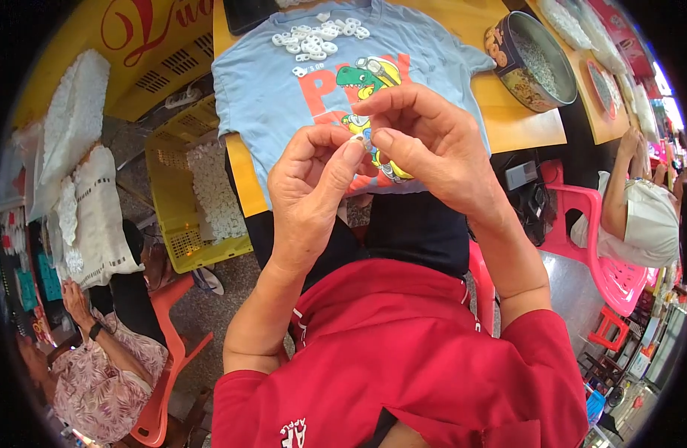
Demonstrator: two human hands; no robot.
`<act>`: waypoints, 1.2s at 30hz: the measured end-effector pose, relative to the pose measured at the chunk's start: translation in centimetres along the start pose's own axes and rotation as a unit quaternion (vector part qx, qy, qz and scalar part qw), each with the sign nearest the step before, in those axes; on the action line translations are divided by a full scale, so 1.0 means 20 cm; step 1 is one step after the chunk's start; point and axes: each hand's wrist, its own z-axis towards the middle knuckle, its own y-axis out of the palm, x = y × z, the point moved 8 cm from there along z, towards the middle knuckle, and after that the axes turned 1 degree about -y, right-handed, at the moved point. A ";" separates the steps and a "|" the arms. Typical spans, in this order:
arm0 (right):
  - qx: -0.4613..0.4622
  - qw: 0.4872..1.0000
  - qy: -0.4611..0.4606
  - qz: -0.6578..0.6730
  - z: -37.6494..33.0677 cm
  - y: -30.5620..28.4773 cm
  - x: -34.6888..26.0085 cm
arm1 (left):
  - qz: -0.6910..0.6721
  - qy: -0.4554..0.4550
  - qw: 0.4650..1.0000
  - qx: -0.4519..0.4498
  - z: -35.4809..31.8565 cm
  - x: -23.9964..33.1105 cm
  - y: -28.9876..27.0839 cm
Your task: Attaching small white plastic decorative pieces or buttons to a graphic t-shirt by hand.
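"What is being handled?"

"A tiny pale piece (357, 139), mostly hidden by fingertips, above the lower half of a blue T-shirt (257, 89) on the bench (463, 19). The left hand's (310, 179) grip pinches it"

"And the right hand (437, 153)?"

"Just beside; thumb and forefinger parted, any hold impossible to tell. White looped pieces (321, 39) lie near the bench's far edge"
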 end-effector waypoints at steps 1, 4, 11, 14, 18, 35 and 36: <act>-0.001 1.000 0.000 0.001 0.00 0.00 0.00 | 0.001 0.000 1.000 0.001 0.00 0.00 0.00; 0.002 1.000 0.004 -0.008 -0.01 0.00 -0.01 | 0.011 0.012 1.000 -0.010 -0.01 0.00 0.01; -0.021 0.992 -0.026 -0.122 0.01 0.02 -0.06 | 0.013 0.022 1.000 0.001 0.00 0.01 0.01; -0.013 0.986 -0.060 -0.152 0.01 0.03 -0.07 | 0.009 0.041 0.999 0.003 0.00 0.02 0.01; 0.018 0.990 -0.065 -0.120 0.02 0.02 0.00 | 0.037 0.045 0.998 0.022 0.02 0.01 -0.02; 0.009 0.992 -0.054 -0.116 0.02 0.00 0.03 | -0.034 -0.006 0.999 0.026 0.04 -0.04 -0.05; -0.001 0.974 -0.098 -0.205 0.02 0.01 -0.01 | -0.027 -0.002 0.999 0.021 0.04 -0.04 -0.05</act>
